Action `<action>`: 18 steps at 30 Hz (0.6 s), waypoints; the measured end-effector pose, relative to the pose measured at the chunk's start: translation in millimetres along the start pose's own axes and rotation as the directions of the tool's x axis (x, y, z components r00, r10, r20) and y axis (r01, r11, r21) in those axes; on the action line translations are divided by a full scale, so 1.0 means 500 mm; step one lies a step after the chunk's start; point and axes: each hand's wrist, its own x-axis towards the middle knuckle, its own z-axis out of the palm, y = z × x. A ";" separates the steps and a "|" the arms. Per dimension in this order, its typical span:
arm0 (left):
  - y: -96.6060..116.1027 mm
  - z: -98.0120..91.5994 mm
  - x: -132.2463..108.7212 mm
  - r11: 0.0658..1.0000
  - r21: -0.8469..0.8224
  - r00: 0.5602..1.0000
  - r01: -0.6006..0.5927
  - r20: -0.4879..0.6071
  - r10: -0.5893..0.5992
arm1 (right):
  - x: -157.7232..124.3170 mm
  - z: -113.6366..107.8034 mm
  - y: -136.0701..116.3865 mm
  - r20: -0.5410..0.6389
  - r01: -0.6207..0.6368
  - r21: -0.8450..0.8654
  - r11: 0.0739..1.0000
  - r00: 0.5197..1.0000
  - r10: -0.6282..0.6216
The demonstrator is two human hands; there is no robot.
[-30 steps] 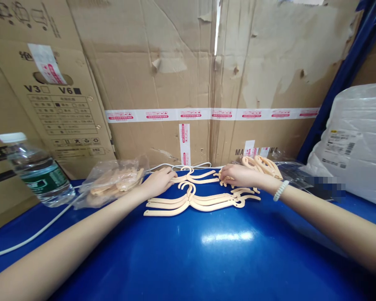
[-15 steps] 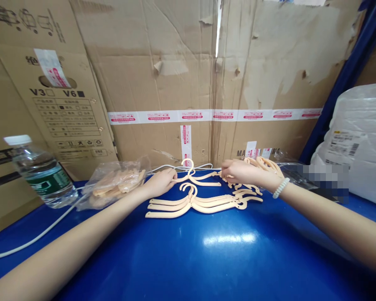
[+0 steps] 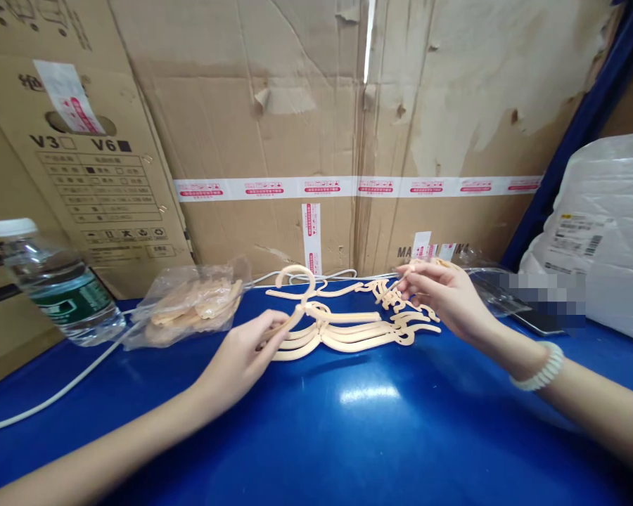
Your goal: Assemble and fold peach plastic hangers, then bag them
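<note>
The person's left hand (image 3: 247, 348) pinches one arm of a cream hanger (image 3: 304, 308), raised between the hands over stacked hangers (image 3: 356, 346); the right hand (image 3: 448, 294) pinches a thin piece (image 3: 393, 288), small pale parts (image 3: 399, 305) lying just beside its fingertips

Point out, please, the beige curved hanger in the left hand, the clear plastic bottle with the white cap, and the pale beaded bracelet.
Beige curved hanger (image 3: 304, 308): head view, base of its hook.
Clear plastic bottle (image 3: 74, 301): head view, its green label.
Pale beaded bracelet (image 3: 546, 369): head view, middle of its visible band.
</note>
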 end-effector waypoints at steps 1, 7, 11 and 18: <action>0.005 0.007 -0.013 1.000 -0.013 1.000 -0.011 -0.006 0.011 | -0.013 0.006 0.002 0.025 -0.064 0.071 0.995 0.998 0.062; 0.009 0.026 -0.037 0.997 0.023 0.995 -0.078 -0.066 0.079 | -0.052 0.025 0.023 0.138 -0.298 0.166 0.940 0.951 0.277; 0.004 0.026 -0.039 0.997 0.020 0.997 -0.068 -0.041 0.069 | -0.058 0.028 0.025 0.150 -0.332 0.216 0.918 0.941 0.304; -0.003 0.028 -0.043 0.997 0.016 0.996 -0.075 -0.045 0.075 | -0.055 0.020 0.024 0.317 -0.452 0.186 0.872 0.868 0.382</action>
